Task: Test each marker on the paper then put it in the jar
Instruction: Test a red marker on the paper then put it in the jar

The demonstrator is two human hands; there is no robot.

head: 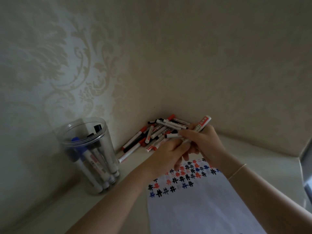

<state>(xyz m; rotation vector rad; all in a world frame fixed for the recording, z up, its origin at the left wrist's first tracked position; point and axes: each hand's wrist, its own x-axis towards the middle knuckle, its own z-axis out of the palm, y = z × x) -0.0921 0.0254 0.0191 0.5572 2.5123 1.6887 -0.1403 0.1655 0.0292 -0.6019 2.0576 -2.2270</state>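
Observation:
A pile of red and black markers (152, 134) lies in the corner where the two walls meet. My right hand (204, 141) grips a white marker with a red label (202, 123), its end pointing up and to the right. My left hand (166, 153) meets it from the left, fingers curled at the marker's lower end; whether it holds the cap is hidden. Below the hands lies a white paper (194, 208) with rows of black, red and blue hash marks. A clear plastic jar (87, 154) at the left holds several markers upright.
Patterned wallpaper covers the wall (59, 65) behind the jar, and a plain wall runs to the right. The pale tabletop (270, 166) ends at a raised edge on the right. A thin bracelet (236, 171) circles my right wrist.

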